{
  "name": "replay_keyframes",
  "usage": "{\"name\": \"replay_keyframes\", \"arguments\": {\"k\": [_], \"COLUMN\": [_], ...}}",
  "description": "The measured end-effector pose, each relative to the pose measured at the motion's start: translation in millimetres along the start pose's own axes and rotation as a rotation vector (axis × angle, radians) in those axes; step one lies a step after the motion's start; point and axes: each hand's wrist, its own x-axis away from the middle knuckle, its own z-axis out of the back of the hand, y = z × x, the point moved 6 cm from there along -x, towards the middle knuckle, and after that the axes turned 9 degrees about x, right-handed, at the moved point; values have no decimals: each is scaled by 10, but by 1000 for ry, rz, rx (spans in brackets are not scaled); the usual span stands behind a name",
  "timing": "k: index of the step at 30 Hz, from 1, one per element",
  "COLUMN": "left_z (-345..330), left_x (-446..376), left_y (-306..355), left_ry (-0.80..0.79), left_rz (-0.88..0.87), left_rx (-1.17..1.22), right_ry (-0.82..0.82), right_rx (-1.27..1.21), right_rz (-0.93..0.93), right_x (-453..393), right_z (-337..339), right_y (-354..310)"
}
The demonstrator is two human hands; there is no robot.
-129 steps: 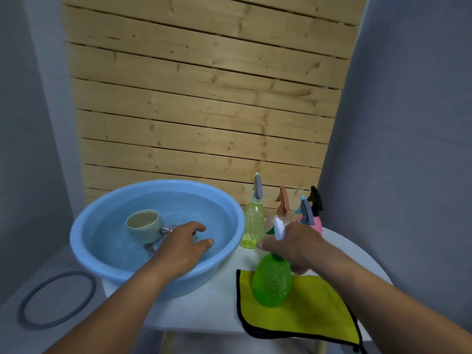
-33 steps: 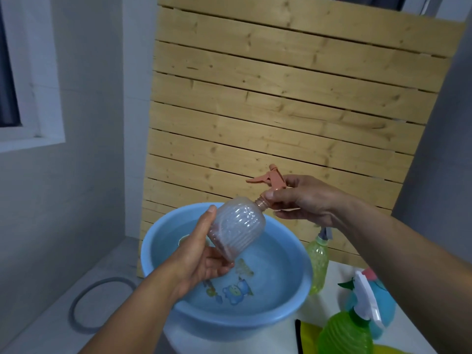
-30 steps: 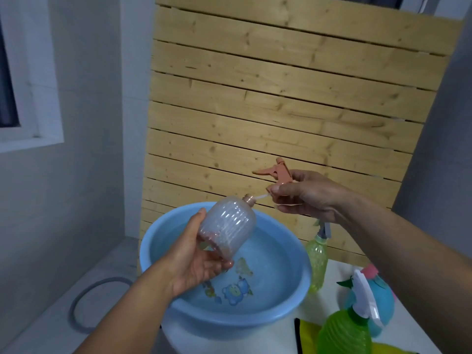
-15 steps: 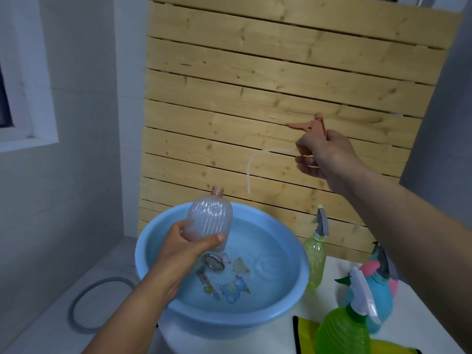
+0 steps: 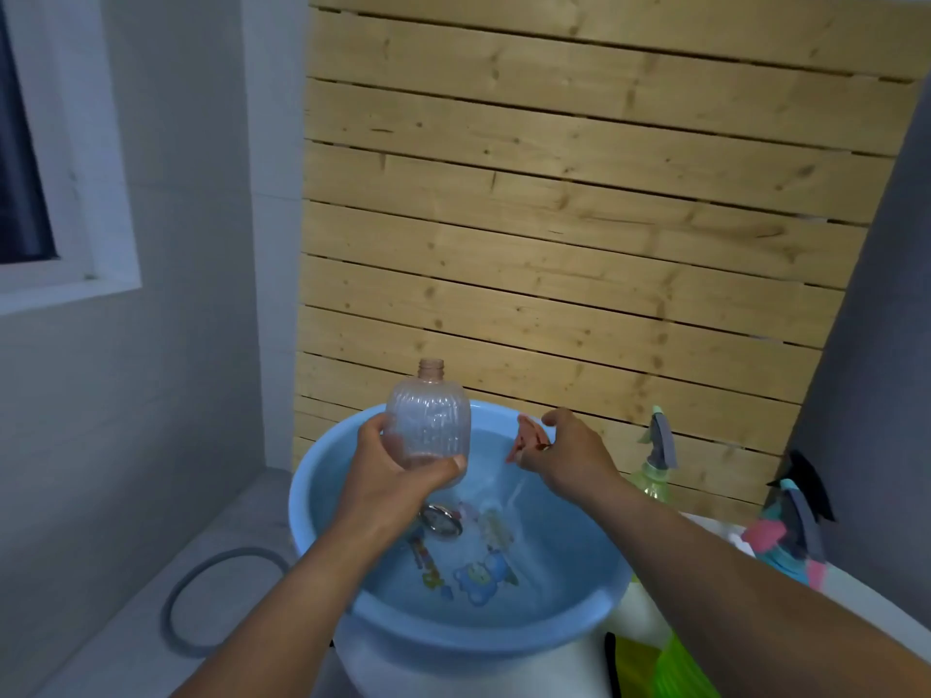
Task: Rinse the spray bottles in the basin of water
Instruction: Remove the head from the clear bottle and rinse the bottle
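My left hand (image 5: 398, 476) grips a clear pinkish bottle (image 5: 429, 425), upright and uncapped, above the blue basin of water (image 5: 322, 501). My right hand (image 5: 567, 460) holds the bottle's orange spray head (image 5: 529, 438) low over the basin, and its thin tube (image 5: 514, 491) trails down into the water. A light green spray bottle (image 5: 652, 476) stands just right of the basin. Behind my right arm a blue and pink spray bottle (image 5: 783, 531) stands, and a bright green bottle (image 5: 685, 672) shows at the bottom edge.
The basin sits on a white table (image 5: 640, 612) with a yellow cloth (image 5: 635, 662) at its front. A small metal object (image 5: 442, 521) lies underwater in the basin. A wooden slat panel (image 5: 579, 219) stands behind. On the floor at left lies a grey ring (image 5: 176, 596).
My right hand pulled the spray head and tube out of the bottle, lifted them high, then lowered them to the water. My left hand turned the bottle upright.
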Motion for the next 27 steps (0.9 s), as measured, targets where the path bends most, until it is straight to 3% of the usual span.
{"name": "replay_keyframes", "arguments": {"k": [4,7,10,16,21,23,27], "left_z": [68,135,174,183,177,165,173], "left_x": [-56,-77,-69,-84,-133,-139,-120], "left_y": [-28,-40,-24,-53,-162,-168,-155], "left_ry": [21,57,83,77,35,30,26], "left_rz": [-38,-76,-109,-126,-78,-84,-98], "left_rx": [-104,-187,-231,-245,-293,-277,-221], "right_ry": [-39,36,48,-517,-520,-564,-622], "right_rx": [192,418,367,182,318,202,-329], "right_rz": [-12,39,159,100,189,146,-155], "right_x": [39,87,183,360,372,393,409], "right_z": [-210,-253,-357,-1022,-1108,-1081,-947], "right_y": [96,39,-216,-449,-483,-458,-333]}}
